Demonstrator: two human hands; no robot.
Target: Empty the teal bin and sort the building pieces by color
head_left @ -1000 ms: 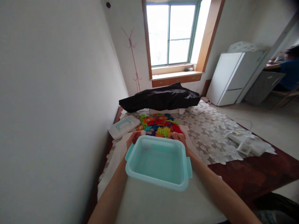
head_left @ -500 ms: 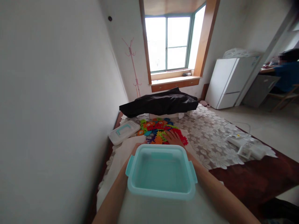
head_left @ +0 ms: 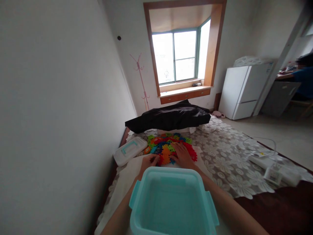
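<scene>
Tub (head_left: 171,202): near rim cut off by bottom edge; it hides both wrists. Left hand (head_left: 148,162): fingertips tucked among the toy pieces (head_left: 168,148), grip unclear. Right hand (head_left: 182,156) covers part of the pile. Person (head_left: 303,76) at far right cut by the edge. Devices (head_left: 274,169) on the cloth too small to identify.

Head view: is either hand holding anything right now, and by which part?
Nothing is clearly held. The left hand and right hand both rest on the pile of colourful toy pieces, fingers among them; no piece is lifted. The teal container sits untouched.
</scene>
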